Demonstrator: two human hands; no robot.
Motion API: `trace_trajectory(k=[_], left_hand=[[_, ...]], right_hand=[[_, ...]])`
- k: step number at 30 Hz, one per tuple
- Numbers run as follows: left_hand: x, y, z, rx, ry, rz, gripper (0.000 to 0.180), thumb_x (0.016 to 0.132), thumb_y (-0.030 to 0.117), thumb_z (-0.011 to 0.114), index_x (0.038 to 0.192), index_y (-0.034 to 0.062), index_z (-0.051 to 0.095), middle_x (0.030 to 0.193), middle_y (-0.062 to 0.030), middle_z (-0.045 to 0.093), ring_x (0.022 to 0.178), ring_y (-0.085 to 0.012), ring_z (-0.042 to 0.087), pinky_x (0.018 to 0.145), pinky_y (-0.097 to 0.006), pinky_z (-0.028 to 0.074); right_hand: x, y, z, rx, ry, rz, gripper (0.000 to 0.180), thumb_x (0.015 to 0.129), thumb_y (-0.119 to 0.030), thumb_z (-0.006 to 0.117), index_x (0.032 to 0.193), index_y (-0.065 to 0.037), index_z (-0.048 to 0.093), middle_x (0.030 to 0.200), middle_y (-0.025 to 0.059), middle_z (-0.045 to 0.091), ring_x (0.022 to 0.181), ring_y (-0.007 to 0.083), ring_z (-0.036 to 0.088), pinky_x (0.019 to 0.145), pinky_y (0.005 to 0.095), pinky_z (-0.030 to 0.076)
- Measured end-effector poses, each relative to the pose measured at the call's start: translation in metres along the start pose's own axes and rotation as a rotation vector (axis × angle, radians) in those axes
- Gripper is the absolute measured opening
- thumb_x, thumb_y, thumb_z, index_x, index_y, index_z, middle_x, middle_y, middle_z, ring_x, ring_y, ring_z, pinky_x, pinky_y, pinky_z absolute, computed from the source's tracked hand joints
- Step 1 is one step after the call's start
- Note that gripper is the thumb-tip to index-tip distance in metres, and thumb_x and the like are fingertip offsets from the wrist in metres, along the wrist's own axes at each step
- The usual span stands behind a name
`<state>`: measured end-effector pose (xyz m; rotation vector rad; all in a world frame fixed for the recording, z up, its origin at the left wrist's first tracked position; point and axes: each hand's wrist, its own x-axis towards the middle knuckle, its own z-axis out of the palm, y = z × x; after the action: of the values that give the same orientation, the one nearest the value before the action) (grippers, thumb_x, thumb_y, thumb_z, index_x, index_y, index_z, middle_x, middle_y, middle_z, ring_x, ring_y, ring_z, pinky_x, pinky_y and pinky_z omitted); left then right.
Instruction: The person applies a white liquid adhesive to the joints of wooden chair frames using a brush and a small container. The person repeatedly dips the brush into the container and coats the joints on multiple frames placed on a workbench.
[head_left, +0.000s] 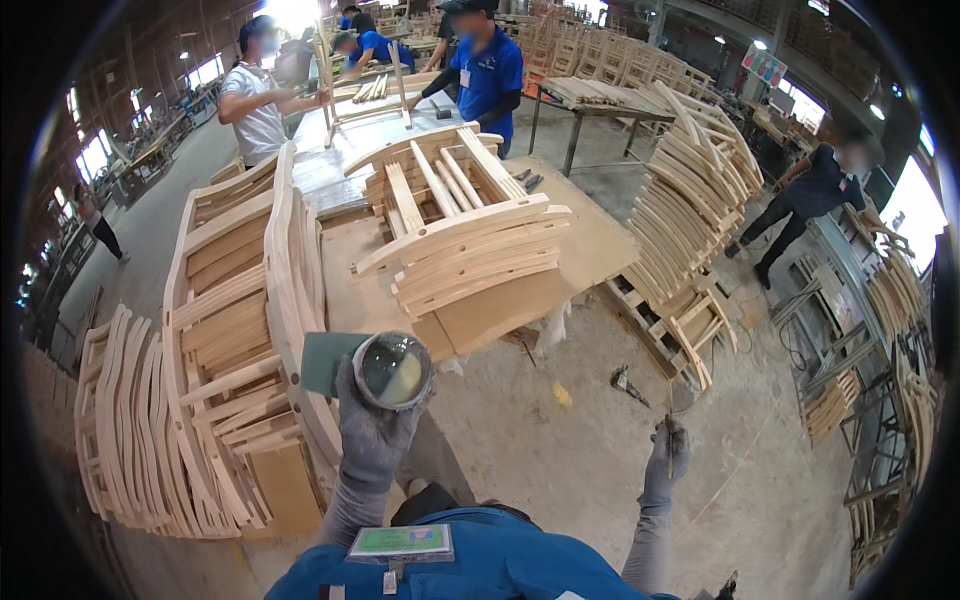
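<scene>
Our gloved left hand grips a round tin at the workbench's near edge; our right hand pinches a thin stick.

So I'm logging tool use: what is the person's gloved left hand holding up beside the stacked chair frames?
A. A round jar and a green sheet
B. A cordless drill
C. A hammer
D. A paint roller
A: the left hand grips a round jar together with a green sheet, right beside the chair frames; the right hand is closed on a thin tool that is too small to identify.
</scene>
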<state>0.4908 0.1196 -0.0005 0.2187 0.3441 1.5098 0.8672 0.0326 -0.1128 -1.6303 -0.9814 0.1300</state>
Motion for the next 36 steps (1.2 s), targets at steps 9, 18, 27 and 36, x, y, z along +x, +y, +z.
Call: trace_trajectory(k=[9, 18, 27, 36], left_hand=[[0.072, -0.018, 0.012, 0.0, -0.093, 0.094, 0.049, 0.094, 0.046, 0.041, 0.124, 0.0089, 0.047, 0.122, -0.0158, 0.052, 0.109, -0.0314, 0.055, 0.089, -0.047, 0.05], [0.174, 0.002, 0.017, -0.042, -0.177, 0.313, 0.048, 0.093, 0.045, 0.045, 0.126, 0.0099, 0.046, 0.125, -0.0143, 0.051, 0.116, -0.0302, 0.05, 0.097, -0.051, 0.044], [0.269, 0.005, 0.014, 0.054, -0.047, 0.202, 0.048, 0.096, 0.044, 0.039, 0.124, 0.0054, 0.044, 0.118, -0.0111, 0.055, 0.112, -0.0217, 0.052, 0.098, -0.037, 0.044], [0.301, 0.024, 0.021, 0.262, -0.032, 0.181, 0.047, 0.095, 0.041, 0.042, 0.127, 0.0058, 0.041, 0.12, -0.0123, 0.052, 0.112, -0.0204, 0.053, 0.096, -0.037, 0.047]], right_hand=[[0.024, -0.001, 0.016, 0.213, 0.06, 0.146, 0.023, 0.09, -0.006, 0.051, 0.11, 0.003, 0.059, 0.093, 0.0082, 0.062, 0.083, 0.0142, 0.059, 0.072, 0.027, 0.05], [0.088, -0.093, 0.108, 0.336, -0.074, 0.041, 0.025, 0.09, -0.005, 0.052, 0.113, 0.005, 0.057, 0.104, 0.0116, 0.06, 0.088, 0.0175, 0.06, 0.076, 0.0288, 0.052], [0.167, -0.203, 0.259, 0.721, -0.622, -0.068, 0.02, 0.073, 0.012, 0.065, 0.09, 0.005, 0.059, 0.096, 0.015, 0.062, 0.08, 0.0194, 0.062, 0.071, 0.0286, 0.054], [0.207, -0.226, 0.388, 0.527, -0.853, -0.65, 0.02, 0.075, -0.001, 0.072, 0.091, -0.002, 0.06, 0.092, 0.0122, 0.067, 0.081, 0.0183, 0.066, 0.069, 0.0278, 0.053]])
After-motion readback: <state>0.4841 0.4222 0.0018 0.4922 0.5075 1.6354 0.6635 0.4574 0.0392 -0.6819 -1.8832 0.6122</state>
